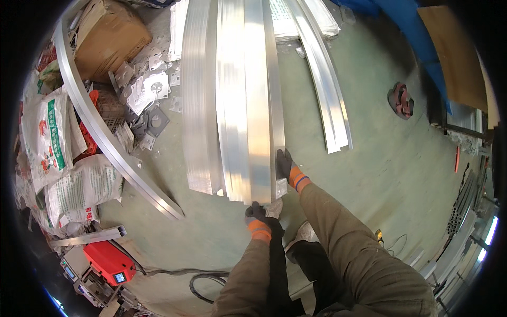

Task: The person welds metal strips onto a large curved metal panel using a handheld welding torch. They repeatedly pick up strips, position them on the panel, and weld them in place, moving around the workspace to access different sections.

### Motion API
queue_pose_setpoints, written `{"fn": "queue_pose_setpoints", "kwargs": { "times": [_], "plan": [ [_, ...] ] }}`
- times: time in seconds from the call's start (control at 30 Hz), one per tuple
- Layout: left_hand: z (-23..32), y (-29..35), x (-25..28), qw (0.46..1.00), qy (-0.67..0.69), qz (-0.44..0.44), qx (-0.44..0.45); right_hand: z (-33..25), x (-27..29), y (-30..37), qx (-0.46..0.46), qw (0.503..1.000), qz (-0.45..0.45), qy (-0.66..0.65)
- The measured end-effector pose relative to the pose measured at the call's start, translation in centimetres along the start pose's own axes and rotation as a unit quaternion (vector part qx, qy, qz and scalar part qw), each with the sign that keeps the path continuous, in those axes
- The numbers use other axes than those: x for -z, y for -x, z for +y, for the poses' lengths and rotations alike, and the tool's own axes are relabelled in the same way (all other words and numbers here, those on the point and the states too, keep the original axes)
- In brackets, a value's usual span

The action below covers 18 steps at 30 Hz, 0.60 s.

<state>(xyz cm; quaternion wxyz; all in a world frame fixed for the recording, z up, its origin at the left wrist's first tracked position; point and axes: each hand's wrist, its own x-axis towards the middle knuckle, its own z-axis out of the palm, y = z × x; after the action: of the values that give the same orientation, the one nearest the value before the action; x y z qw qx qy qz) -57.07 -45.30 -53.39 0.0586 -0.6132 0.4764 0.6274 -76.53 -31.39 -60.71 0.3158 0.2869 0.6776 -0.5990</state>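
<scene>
Long silver aluminium profiles lie side by side in a stack, running away from me. Grey work gloves with orange cuffs cover both hands. At the near end of the stack, my left hand is closed on the end of a profile, its fingertips over the edge. My right hand grips the right-hand side of the same stack a little farther along. Its fingers are partly hidden against the metal. Between my hands, a small piece of clear plastic wrap hangs at the stack's corner.
Another pair of profiles lies to the right. A long curved-looking rail stands at left, beside white sacks, flat metal plates and a cardboard box. A red machine and black cable are near left; sandals lie far right.
</scene>
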Motion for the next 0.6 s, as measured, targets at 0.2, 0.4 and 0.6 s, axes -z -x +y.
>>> {"fn": "queue_pose_setpoints", "kwargs": {
  "times": [0.2, 0.4, 0.6],
  "plan": [
    [-0.3, 1.1, -3.2, 0.985, 0.098, -0.036, 0.135, 3.3, 2.4, -3.3, -0.083, 0.984, -0.025, -0.157],
    [-1.3, 4.2, -4.5, 0.992, 0.027, -0.046, 0.117, -0.8, 2.6, 1.7, 0.114, 0.985, 0.124, 0.032],
    [-1.4, 11.5, -4.4, 0.988, 0.016, -0.127, 0.09, -11.4, 2.2, 12.9, -0.022, 0.953, 0.162, 0.257]
  ]
}}
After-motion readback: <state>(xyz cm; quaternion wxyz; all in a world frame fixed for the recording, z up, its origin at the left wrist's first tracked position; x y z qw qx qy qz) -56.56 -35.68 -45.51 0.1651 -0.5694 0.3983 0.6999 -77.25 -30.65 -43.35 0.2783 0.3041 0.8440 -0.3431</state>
